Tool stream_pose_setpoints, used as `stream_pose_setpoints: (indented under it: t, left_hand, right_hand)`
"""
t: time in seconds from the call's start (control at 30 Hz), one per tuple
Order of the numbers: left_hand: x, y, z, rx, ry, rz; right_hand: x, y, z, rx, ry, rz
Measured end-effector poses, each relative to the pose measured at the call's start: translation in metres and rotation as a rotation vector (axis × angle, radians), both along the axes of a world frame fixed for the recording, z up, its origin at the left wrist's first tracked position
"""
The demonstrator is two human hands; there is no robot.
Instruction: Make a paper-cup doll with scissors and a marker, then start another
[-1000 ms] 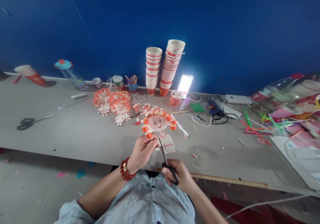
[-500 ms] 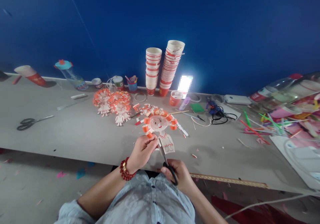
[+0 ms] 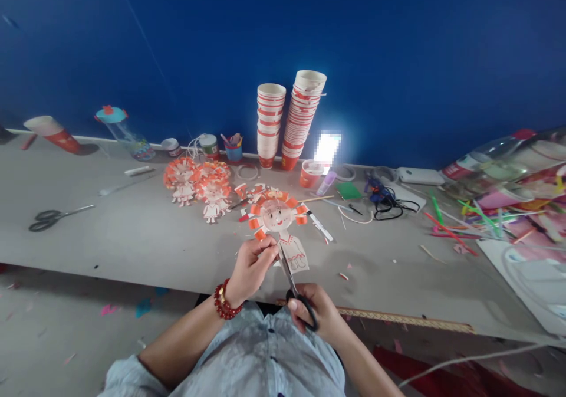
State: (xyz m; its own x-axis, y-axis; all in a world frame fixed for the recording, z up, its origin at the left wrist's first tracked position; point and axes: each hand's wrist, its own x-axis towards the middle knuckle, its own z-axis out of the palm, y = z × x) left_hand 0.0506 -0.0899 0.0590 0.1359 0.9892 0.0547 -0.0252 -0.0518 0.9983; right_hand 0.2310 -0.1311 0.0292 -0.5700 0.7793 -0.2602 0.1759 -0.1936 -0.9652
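A paper doll (image 3: 293, 251) with a drawn face, a dress and orange curled strips round its head is pinched at its left edge by my left hand (image 3: 251, 267). My right hand (image 3: 316, 308) has its fingers in the black handles of a pair of scissors (image 3: 289, 272). The scissor blades point up and lie along the left side of the doll's body, close to my left fingertips. Whether the blades are fully closed on the paper is hard to make out. Orange and white paper scraps (image 3: 254, 192) lie just behind the doll's head.
Finished-looking paper dolls (image 3: 212, 190) lie left of centre, with another pair of scissors (image 3: 55, 215) further left. Two tall stacks of paper cups (image 3: 270, 127) and a lit phone (image 3: 328, 149) stand against the blue wall. Straws and bottles (image 3: 490, 167) crowd the right end.
The doll's head has tilted slightly to the left and down between my hands. The scissors have turned a little, their handles opening slightly. Both hands keep their hold.
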Motion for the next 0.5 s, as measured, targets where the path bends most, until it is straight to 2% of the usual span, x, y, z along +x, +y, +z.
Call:
stream_pose_setpoints:
  t: [0.5]
  left_hand:
    - [0.0019,-0.0014,0.0,0.003,-0.039,0.01]
  right_hand:
    - [0.0,-0.0019,-0.0064,0.038,-0.08,-0.056]
